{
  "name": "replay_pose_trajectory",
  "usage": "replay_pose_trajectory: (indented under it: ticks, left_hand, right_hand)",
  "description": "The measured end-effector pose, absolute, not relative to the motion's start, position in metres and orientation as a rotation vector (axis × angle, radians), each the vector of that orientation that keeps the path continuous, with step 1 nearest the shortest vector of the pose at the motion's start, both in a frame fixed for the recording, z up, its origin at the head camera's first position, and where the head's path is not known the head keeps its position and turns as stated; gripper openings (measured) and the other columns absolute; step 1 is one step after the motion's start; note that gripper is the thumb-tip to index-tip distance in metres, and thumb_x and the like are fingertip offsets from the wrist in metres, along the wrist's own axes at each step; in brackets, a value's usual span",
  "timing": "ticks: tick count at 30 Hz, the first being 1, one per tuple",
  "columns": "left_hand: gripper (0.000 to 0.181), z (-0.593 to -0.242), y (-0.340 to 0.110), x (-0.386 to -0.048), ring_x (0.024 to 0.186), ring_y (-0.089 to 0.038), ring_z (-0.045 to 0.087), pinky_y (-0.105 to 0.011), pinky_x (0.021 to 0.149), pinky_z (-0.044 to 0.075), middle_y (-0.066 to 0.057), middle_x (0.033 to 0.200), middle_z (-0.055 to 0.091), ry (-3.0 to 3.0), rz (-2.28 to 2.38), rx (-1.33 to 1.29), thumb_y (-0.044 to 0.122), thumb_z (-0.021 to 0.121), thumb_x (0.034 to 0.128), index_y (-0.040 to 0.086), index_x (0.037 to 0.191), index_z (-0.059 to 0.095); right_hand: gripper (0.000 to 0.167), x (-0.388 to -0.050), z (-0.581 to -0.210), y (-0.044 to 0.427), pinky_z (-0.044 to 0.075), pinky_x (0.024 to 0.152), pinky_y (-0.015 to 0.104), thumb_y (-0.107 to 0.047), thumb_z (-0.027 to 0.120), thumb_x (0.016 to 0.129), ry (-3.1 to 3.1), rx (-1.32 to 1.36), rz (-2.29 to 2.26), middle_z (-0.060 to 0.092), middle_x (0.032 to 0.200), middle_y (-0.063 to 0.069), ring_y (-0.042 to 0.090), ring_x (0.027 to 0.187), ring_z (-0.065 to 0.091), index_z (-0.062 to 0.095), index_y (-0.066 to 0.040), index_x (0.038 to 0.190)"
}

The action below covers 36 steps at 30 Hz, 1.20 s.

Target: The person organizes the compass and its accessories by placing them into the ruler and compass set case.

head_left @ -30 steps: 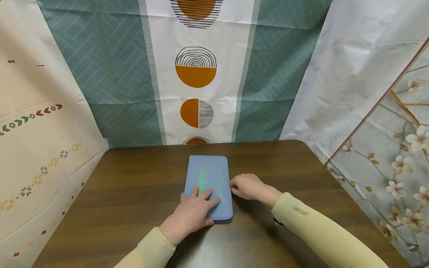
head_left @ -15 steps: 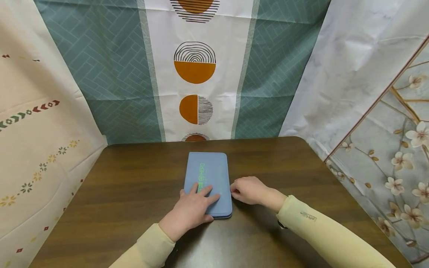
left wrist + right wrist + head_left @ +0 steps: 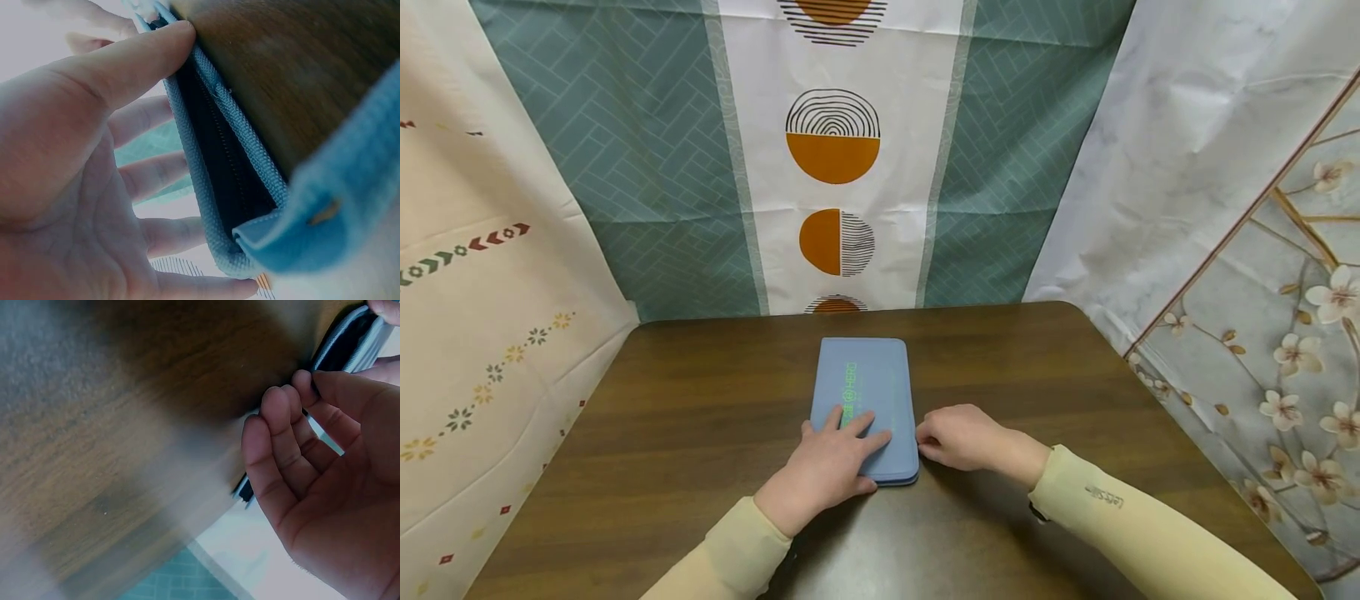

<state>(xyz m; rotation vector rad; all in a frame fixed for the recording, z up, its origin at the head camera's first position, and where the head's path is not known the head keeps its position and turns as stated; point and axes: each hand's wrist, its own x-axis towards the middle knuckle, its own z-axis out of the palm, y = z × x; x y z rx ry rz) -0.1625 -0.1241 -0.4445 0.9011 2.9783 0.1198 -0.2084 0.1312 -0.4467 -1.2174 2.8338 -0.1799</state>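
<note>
A flat blue zip case [image 3: 868,358] with green lettering, including "HERO", lies lengthwise on the table. My left hand [image 3: 820,471] rests spread over its near left part, fingers straight on the cover and thumb at the near edge. The left wrist view shows the dark zipper [image 3: 217,150] between two blue rims; whether its teeth are joined there is unclear. At the case's right edge, my right hand [image 3: 964,437] has curled fingers. Its thumb and index finger pinch a small dark zipper pull [image 3: 314,386], mostly covered by the fingertips.
The brown wooden table [image 3: 715,375] runs back to a green and white patterned cloth [image 3: 647,167]. A cream cloth [image 3: 490,358] hangs at the left. At the right hangs a white and grey floral cloth [image 3: 1240,292].
My right hand has slid along the case's right edge toward me, still pinching. The left hand keeps its place on the case. The head view has tilted slightly downward.
</note>
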Motion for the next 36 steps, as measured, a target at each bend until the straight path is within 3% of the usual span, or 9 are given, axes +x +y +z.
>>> replay_pose_trajectory:
  ticks: [36]
  left_hand:
    - [0.069, -0.446, -0.124, -0.161, 0.146, -0.056, 0.050, -0.082, 0.096, 0.050, -0.008, 0.164, 0.056, 3.008, 0.089, 0.920, 0.049, 0.090, 0.0918, 0.030, 0.153, 0.067]
  right_hand:
    - [0.031, -0.179, -0.447, 0.131, 0.039, 0.058, 0.022, -0.018, 0.083, 0.099, 2.792, -1.364, -0.115, 0.046, 0.071, -0.015, 0.001, 0.063, 0.041, 0.064, -0.023, 0.075]
